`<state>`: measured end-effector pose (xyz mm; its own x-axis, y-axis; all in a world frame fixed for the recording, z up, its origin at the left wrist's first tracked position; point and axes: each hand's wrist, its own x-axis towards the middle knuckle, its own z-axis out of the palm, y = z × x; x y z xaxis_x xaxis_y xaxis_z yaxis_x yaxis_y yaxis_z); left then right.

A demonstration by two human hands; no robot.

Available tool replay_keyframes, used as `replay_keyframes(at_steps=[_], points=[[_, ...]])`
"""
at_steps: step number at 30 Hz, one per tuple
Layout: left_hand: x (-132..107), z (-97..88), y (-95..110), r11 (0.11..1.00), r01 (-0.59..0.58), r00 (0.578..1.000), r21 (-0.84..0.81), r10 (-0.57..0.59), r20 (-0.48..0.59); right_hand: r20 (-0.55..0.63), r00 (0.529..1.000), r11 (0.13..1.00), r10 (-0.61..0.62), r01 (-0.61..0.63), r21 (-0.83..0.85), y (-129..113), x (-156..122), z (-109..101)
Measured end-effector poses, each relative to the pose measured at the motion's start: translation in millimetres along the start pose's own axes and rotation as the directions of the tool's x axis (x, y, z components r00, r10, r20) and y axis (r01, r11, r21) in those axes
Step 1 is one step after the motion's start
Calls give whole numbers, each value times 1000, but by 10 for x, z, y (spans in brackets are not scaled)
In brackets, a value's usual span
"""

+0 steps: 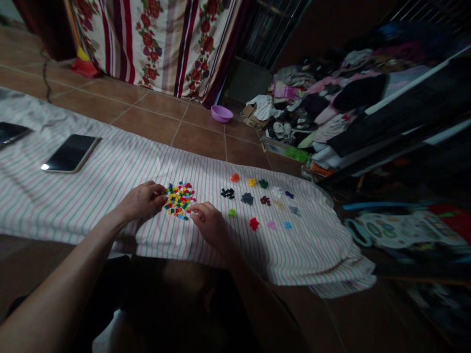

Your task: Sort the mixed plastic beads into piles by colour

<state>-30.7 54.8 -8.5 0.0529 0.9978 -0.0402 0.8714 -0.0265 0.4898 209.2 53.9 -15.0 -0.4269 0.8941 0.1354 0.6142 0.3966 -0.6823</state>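
A heap of small mixed-colour beads [179, 199] lies on a striped cloth [110, 171] spread over the floor. My left hand [143, 201] rests at the heap's left edge, fingers curled and pinched against the beads. My right hand [209, 223] sits at the heap's lower right, fingers curled together at its edge. Whether either pinch holds a bead is too small to see. To the right lie several small piles sorted by colour, among them orange [234, 177], yellow [251, 182], green [263, 184], black [227, 193] and red [253, 224].
Two dark phones [70, 153] [11, 132] lie on the cloth at the left. A purple bowl [222, 113] stands on the tiled floor beyond. A pile of clothes [331, 108] fills the right side, and a floral curtain [165, 44] hangs behind.
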Motion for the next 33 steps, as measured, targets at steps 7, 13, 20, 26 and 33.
replay_keyframes(at_steps=[7,13,20,26,33], points=[[-20,-13,2,1000,-16,1000,10,15,19,2,1000,988,-11,11,-157,33,55,138],[-30,15,-12,1000,-18,1000,9,18,-7,-12,997,974,-70,66,-216,56,42,180],[-24,53,-59,999,-31,999,5,31,-7,-34,990,976,-133,125,-179,146,26,208],[-26,24,-31,1000,-22,1000,-7,22,9,-15,987,979,-162,158,-125,161,-25,155],[-20,32,-70,1000,-28,1000,-2,28,11,38,985,980,-170,173,-97,179,-109,26]])
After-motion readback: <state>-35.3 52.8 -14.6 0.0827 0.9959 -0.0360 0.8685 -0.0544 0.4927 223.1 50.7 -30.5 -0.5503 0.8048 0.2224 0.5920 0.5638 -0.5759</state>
